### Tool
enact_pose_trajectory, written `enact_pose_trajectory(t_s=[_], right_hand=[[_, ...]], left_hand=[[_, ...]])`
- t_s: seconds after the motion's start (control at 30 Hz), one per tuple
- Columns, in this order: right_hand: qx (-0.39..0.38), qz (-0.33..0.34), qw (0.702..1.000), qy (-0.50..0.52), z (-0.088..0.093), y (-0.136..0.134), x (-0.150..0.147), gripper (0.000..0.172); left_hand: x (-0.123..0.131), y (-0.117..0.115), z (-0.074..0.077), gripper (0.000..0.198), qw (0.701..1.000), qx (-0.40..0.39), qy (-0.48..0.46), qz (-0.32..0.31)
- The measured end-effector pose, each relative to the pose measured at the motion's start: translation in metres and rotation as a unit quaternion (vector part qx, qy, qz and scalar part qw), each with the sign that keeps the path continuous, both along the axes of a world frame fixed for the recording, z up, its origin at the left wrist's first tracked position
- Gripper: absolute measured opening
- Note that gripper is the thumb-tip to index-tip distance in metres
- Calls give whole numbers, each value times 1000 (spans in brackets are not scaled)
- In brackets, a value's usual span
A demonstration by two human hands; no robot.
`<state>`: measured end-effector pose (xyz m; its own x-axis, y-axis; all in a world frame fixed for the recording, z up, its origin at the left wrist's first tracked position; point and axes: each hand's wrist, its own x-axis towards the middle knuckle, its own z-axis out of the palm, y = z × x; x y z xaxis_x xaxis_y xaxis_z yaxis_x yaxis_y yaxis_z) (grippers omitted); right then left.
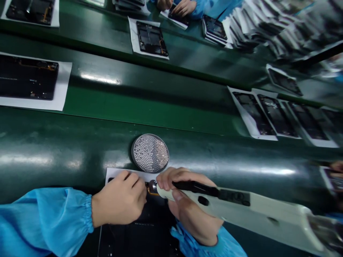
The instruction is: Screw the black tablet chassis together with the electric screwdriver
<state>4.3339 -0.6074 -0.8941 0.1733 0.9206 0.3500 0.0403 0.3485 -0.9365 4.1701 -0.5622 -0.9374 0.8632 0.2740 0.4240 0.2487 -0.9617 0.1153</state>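
Driver: pale power tool is reaching in from the right edge, its metal collar pointing at the left hand and lying just beside it; the tip is hiding from view.
Right hand: it is gripping the driver near the collar, fingers wrapping over the far side, thumb pressing on the near side.
Black panel: it is lying flat below and between both hands, its upper end passing under the left fingers and the driver's nose, its lower part running out of the picture.
Left hand: it is curling its fingers over the panel's upper end; whether the fingertips are pinching anything, one cannot tell.
Orange strip: it is showing on the panel, just below the collar.
White sheet: it is lying under the panel, edges peeking out.
Round dish: it is sitting at the sheet's far edge, beyond both hands, small coppery pieces gathering on the right of its perforated plate.
Blue sleeves: they are covering both forearms.
Green bench: it is carrying the work, another panel resting beyond at left, a row of panels slanting at right.
Far bench: a co-worker's hands are touching a panel beside stacked sheets.
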Motion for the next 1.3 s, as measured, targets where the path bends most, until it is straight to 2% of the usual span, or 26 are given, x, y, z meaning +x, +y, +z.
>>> enact_pose_trajectory(t_s=[0.1,0.2,0.33,0.47,0.63,1.03,1.17,1.3], right_hand=[[3,-12,1000,11,7,1,5,22],[29,-67,997,38,15,10,10,21],[52,-117,990,64,12,26,14,16],[37,-113,990,81,5,34,14,14],[30,-107,990,82,5,33,13,16],[26,-100,992,77,-1,32,14,16],[22,-92,993,76,1,33,14,14],[38,-100,991,82,12,23,14,21]], left_hand=[[-1,-3,2,26,1000,-11,3,13],[-2,-4,3,27,1000,-13,14,19],[-1,-4,2,28,999,-19,31,27],[-2,-5,2,31,999,-22,35,27],[-4,-7,4,37,999,-22,40,16],[-3,-6,1,34,999,-18,29,16],[-4,-6,0,32,999,-22,18,18],[-5,-7,-1,26,999,-30,-14,29]])
